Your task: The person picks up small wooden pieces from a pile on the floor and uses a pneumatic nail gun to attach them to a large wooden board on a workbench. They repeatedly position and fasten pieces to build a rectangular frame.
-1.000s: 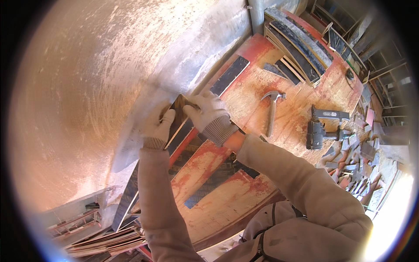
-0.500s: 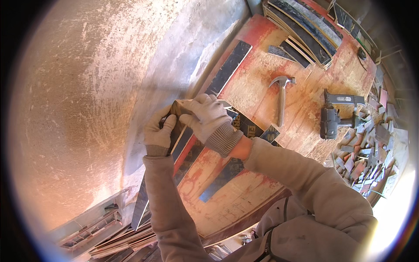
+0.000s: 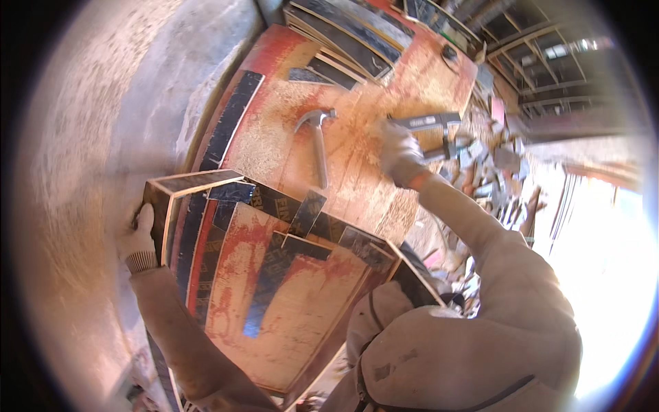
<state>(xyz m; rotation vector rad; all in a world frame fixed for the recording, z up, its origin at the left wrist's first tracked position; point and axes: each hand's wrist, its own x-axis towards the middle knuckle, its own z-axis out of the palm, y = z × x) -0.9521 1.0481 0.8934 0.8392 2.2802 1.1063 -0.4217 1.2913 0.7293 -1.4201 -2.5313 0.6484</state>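
On the left, my gloved left hand point(image 3: 141, 237) is closed on the outer side of an upright dark-faced plywood board point(image 3: 159, 211); its thumb shows and the other fingers are mostly hidden. At its top this board meets a second plywood strip point(image 3: 199, 180) in a corner. My gloved right hand point(image 3: 400, 154) is stretched out over the bench at a black-and-grey power tool point(image 3: 429, 123) with a long straight magazine, like a nail gun. The hand covers part of the tool, and motion smears its fingers. Between my hands a claw hammer point(image 3: 320, 147) lies on the bench.
The worn red-and-tan bench point(image 3: 274, 147) carries dark plywood strips point(image 3: 302, 216) between my arms. More boards point(image 3: 343, 31) are stacked at its far end. A stained wall point(image 3: 89, 172) runs along the left. Many offcuts point(image 3: 504, 161) are piled beyond the bench's right side.
My right hand has left the plywood corner and swung right to the power tool. My left hand stays at the board. The view has shifted right, showing more of the bright opening.
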